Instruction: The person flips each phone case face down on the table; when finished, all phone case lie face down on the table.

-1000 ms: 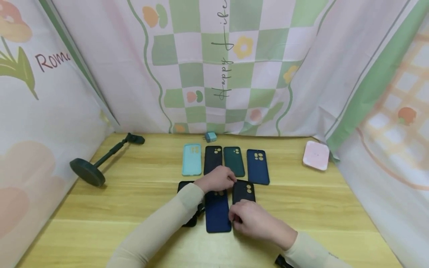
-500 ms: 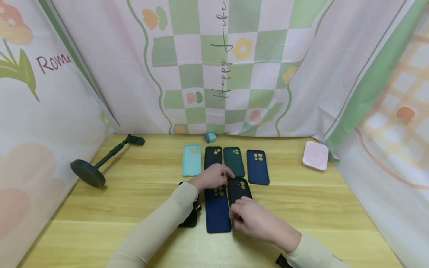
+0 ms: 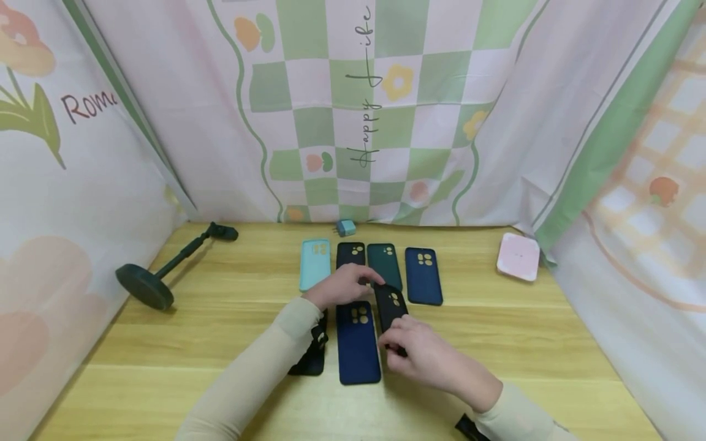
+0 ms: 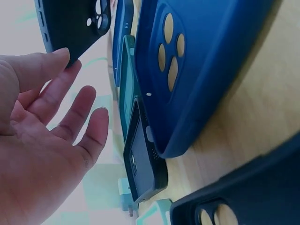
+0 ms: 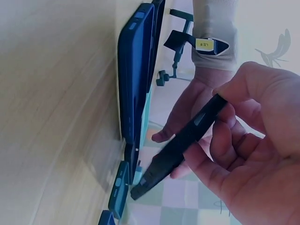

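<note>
One patterned cloth backdrop hangs behind a wooden table, where a dark stand looks tipped over at the left. Next in size come the right hand and left hand, both on one thin black case. It is tilted, held up from the tabletop just to the right of the front blue case and nearer the person than the dark green case. At the lower end the right hand pinches it between thumb and fingers; the left pinches an upper corner, thumb tip against a fingertip, other fingers loosely bent. Being a hollow shell, it should be light and springy, probably soft matte plastic that neither slips much nor breaks easily. Hard squeezing across the long sides might bow it, so rim, ends and corners seem the best holds. Smaller are the pink square box at the far right and the plug charger by the cloth, and least of all the held shell's round camera holes.
</note>
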`<control>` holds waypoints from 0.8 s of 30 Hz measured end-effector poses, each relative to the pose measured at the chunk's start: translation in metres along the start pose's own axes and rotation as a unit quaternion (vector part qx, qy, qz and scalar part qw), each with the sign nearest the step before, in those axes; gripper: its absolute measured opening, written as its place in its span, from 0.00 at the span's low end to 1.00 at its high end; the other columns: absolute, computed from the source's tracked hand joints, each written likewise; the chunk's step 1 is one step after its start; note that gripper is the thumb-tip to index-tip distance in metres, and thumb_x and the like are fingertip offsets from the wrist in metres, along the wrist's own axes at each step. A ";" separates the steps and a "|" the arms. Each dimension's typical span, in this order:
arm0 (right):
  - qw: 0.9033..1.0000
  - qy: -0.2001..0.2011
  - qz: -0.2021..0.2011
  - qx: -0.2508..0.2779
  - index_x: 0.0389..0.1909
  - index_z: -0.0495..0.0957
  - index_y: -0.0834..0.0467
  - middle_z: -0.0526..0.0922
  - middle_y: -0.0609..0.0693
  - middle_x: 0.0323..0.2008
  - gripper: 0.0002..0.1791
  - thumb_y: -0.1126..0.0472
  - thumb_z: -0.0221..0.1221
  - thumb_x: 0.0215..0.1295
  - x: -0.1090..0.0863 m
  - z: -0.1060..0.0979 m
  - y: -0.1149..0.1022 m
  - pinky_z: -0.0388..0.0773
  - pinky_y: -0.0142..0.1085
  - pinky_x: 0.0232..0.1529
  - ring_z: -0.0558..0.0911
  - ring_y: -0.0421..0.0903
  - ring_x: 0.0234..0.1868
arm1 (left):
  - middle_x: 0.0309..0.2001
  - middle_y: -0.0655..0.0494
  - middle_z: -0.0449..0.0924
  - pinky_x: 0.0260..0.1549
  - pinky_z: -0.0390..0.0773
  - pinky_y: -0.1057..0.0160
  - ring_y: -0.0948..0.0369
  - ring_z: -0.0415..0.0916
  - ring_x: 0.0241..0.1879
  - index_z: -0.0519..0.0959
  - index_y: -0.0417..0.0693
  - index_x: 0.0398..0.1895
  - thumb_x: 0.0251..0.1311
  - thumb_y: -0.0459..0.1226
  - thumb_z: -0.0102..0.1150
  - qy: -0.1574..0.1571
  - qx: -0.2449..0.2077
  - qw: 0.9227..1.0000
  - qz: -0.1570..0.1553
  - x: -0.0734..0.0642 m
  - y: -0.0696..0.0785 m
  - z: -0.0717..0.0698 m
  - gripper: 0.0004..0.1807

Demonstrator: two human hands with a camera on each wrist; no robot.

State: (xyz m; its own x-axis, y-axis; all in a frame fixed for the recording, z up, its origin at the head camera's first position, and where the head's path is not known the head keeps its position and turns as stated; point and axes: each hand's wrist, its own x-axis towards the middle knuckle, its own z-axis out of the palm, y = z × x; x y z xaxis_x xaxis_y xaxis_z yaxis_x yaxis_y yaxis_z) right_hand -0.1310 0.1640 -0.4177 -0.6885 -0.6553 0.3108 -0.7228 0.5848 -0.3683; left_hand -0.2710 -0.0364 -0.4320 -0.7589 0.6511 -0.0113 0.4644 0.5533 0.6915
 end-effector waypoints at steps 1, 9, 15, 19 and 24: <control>1.000 -0.002 0.006 0.002 0.37 0.85 0.55 0.77 0.39 0.33 0.09 0.65 0.62 0.53 0.000 -0.001 0.000 0.74 0.32 0.34 0.72 0.36 0.35 | 0.51 0.65 0.80 0.49 0.75 0.62 0.62 0.75 0.53 0.83 0.59 0.52 0.66 0.35 0.59 0.000 -0.005 1.000 0.001 0.000 0.000 -0.001 0.14; 0.996 -0.017 0.067 0.048 0.41 0.84 0.56 0.72 0.37 0.30 0.11 0.66 0.60 0.58 -0.002 -0.008 0.001 0.71 0.30 0.30 0.71 0.35 0.31 | 0.48 0.66 0.77 0.47 0.74 0.61 0.66 0.73 0.47 0.79 0.61 0.51 0.68 0.38 0.59 0.008 -0.031 0.999 0.010 -0.001 0.000 -0.003 0.12; 0.992 0.009 0.105 0.073 0.38 0.83 0.51 0.74 0.36 0.30 0.06 0.64 0.64 0.61 -0.003 -0.012 0.004 0.73 0.31 0.30 0.74 0.35 0.29 | 0.47 0.66 0.77 0.46 0.74 0.59 0.64 0.74 0.47 0.78 0.62 0.51 0.69 0.39 0.57 0.020 -0.050 0.998 0.019 -0.002 0.000 -0.004 0.10; 0.990 0.045 0.111 0.076 0.36 0.84 0.50 0.74 0.36 0.29 0.06 0.64 0.67 0.60 -0.004 -0.015 0.007 0.75 0.34 0.32 0.75 0.37 0.29 | 0.44 0.64 0.77 0.44 0.74 0.58 0.59 0.74 0.45 0.78 0.60 0.52 0.70 0.39 0.56 0.029 -0.062 0.997 0.030 -0.001 0.000 -0.004 0.10; 0.983 0.083 0.126 0.101 0.38 0.84 0.50 0.74 0.38 0.28 0.09 0.66 0.66 0.60 -0.008 -0.018 0.011 0.79 0.36 0.33 0.76 0.35 0.30 | 0.44 0.63 0.77 0.43 0.74 0.57 0.59 0.74 0.45 0.78 0.59 0.53 0.70 0.40 0.56 0.040 -0.077 0.996 0.035 -0.001 0.000 -0.004 0.11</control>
State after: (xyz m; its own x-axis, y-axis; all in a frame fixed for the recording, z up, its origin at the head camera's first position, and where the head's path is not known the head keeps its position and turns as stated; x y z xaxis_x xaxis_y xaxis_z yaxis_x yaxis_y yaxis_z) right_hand -0.1345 0.1843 -0.4086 -0.8565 -0.4049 0.3202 -0.5132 0.6007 -0.6131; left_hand -0.2720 -0.0392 -0.4295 -0.7646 0.6376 0.0942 0.4464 0.4184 0.7910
